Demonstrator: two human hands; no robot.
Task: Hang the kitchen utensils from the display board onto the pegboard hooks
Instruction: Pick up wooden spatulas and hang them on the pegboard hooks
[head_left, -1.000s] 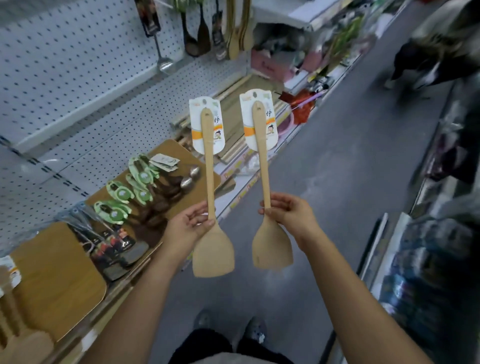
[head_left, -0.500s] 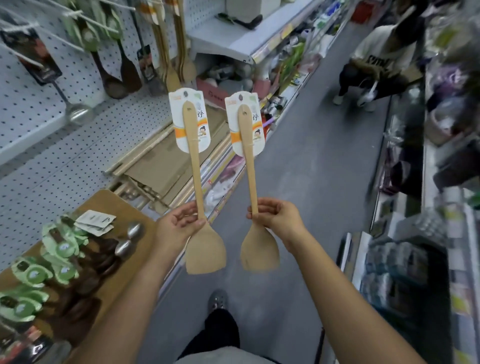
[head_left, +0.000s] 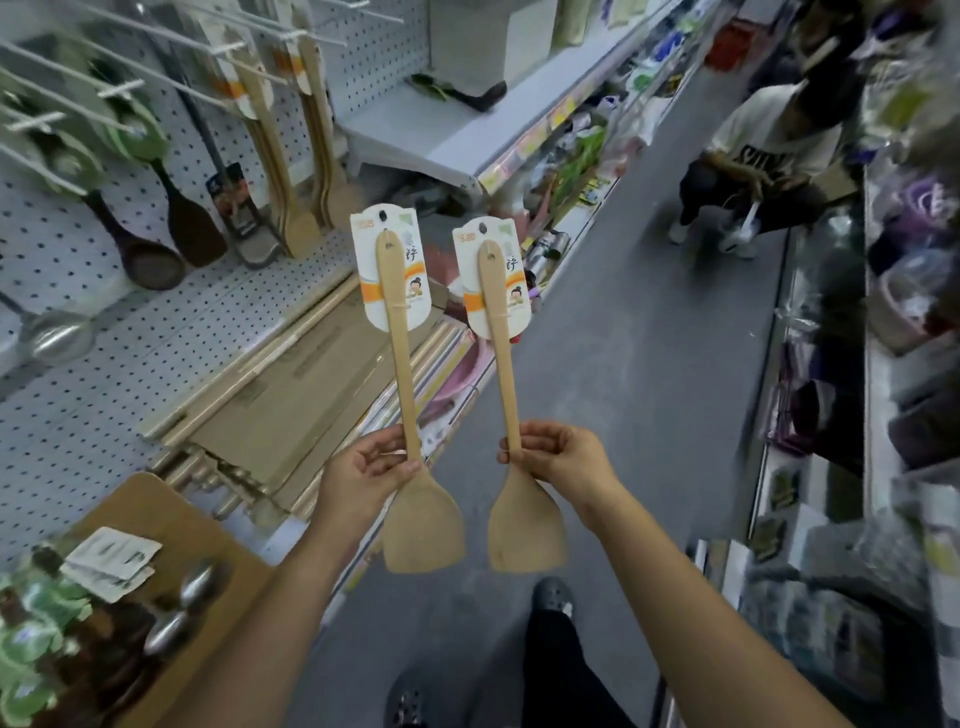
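My left hand (head_left: 363, 470) pinches the lower handle of a wooden spatula (head_left: 402, 364), held upright with its blade down and a white and orange label card at the top. My right hand (head_left: 558, 457) pinches a second, matching wooden spatula (head_left: 504, 374) the same way. Both hang over the aisle floor, a little apart. The pegboard (head_left: 78, 249) is at the upper left, with long white hooks (head_left: 67, 67) carrying wooden spatulas (head_left: 283, 156) and dark spoons (head_left: 150, 244). The wooden display board (head_left: 171, 519) at the lower left holds several green-carded utensils and metal spoons.
Flat cardboard boxes and wooden rolling pins (head_left: 291, 374) lie on the perforated shelf below the pegboard. A person (head_left: 763, 156) crouches in the aisle at the upper right. Stocked shelves (head_left: 883, 364) run along the right side. My shoes (head_left: 553, 597) stand on the grey floor.
The view has swung up and to the right, bringing the pegboard hooks into sight and pushing the display board to the lower left. Both hands keep holding the spatulas upright.
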